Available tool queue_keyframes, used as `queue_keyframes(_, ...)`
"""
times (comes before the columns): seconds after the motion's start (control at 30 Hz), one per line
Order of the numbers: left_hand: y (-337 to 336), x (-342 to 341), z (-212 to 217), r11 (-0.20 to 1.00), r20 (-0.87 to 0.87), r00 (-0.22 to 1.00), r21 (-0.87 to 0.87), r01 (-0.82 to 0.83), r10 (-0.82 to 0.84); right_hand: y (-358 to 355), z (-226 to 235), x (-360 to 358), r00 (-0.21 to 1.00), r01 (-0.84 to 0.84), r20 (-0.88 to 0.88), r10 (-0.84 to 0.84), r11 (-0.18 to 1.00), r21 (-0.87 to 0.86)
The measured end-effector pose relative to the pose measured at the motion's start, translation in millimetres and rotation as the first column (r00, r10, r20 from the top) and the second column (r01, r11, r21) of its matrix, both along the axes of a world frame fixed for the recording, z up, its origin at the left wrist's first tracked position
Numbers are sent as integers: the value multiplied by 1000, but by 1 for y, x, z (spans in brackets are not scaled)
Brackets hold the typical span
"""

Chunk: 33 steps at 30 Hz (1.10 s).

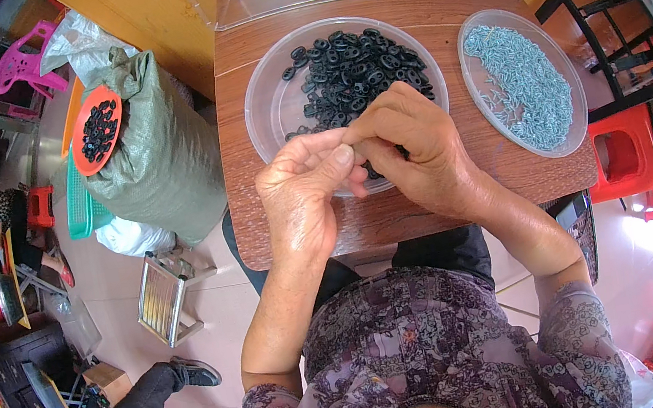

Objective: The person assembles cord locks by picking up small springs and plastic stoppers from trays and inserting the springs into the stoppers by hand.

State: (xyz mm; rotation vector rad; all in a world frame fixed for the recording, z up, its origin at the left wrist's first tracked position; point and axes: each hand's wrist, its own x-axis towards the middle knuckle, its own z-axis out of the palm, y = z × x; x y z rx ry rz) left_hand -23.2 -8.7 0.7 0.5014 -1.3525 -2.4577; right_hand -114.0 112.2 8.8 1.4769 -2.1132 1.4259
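Right now the left hand (pixel 302 186) and right hand (pixel 407 148) pinch together on something tiny, hidden. Just behind them, the clear round plastic dish (pixel 265 115) of small black rubber rings (pixel 357 71) looks mostly full, so lots seems left.

My left hand (pixel 304 195) and my right hand (pixel 412 152) meet with pinched fingertips over the clear dish of black rings (pixel 269 110). At two o'clock lies a dish of small silver screws (pixel 525 83) on the wooden table (pixel 396 214).

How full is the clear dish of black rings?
Partly full: the black rings heap on the far right side of the clear dish, leaving its left bare.
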Motion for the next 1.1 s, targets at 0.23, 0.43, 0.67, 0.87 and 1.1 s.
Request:
queue_keyframes(0.23,-5,0,4,997,-13,999,-67,-41,40,5,0,5,864,12,503,3,1000,-27)
queue_keyframes(0.43,-2,-7,5,976,-70,997,-215,-36,21,4,-2,8,799,28,601,16,998,-64)
queue_keyframes(0.67,-6,-3,0,909,-44,999,-417,-13,-5,2,-7,11,681,51,730,59,991,-127)
queue_keyframes(0.87,-1,-5,-4,855,-99,993,-508,-104,62,1,-9,12,732,58,681,19,994,-90)
queue_keyframes(1.1,1,-10,-3,963,-88,990,-237,-127,109,0,-9,16,876,95,481,-37,991,-97)
